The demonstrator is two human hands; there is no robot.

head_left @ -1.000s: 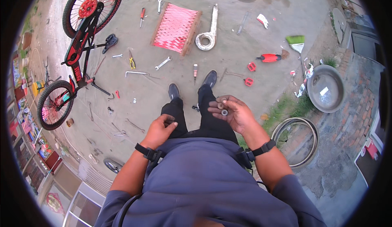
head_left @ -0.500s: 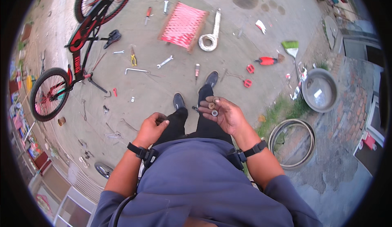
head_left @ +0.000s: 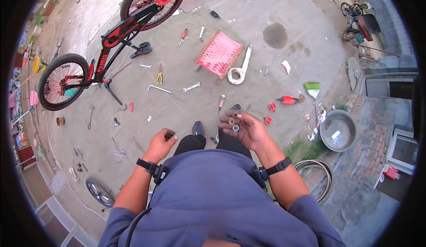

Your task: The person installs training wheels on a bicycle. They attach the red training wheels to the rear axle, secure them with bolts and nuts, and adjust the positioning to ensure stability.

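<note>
My right hand (head_left: 249, 130) is turned palm up in front of my waist, its fingers loosely bent. Small round metal parts rest on the fingers: a brownish ring (head_left: 231, 121) and a silvery ring (head_left: 236, 128), both like nuts or washers. My left hand (head_left: 162, 143) hangs to the left of it, apart from it, with the thumb against curled fingers. Whatever it may hold is hidden. Beyond my shoes (head_left: 198, 128), a screwdriver (head_left: 221, 100) lies on the ground.
A red-and-black bicycle (head_left: 111, 40) lies at the far left, its saddle (head_left: 141, 50) beside it. Ahead are a low woven stool (head_left: 219, 54), a white tape-like coil (head_left: 236, 75), yellow pliers (head_left: 159, 75) and a wrench (head_left: 191, 87). To the right are red pedals (head_left: 268, 120) and a metal basin (head_left: 338, 130).
The view has tilted up and turned, so the stool and tools sit lower and farther right in the picture. Both hands keep nearly the same pose, the rings still on my right fingers.
</note>
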